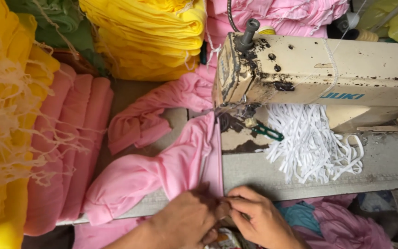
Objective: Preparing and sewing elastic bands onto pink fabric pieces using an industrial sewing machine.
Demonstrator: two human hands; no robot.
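Hands, left hand (187, 220) and right hand (259, 220), pinch pink fabric (180, 168) at table edge (300, 186).

The grey counter (300, 173) carries a cream sewing machine (318, 74), white elastic strips (309, 143) just beyond the hands (222, 216), and pink fabric (162, 170).

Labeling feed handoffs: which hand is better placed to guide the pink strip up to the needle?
Probably left. The left hand lies on the pink strip leading to the needle; the right hand pinches its near end, off to the side.
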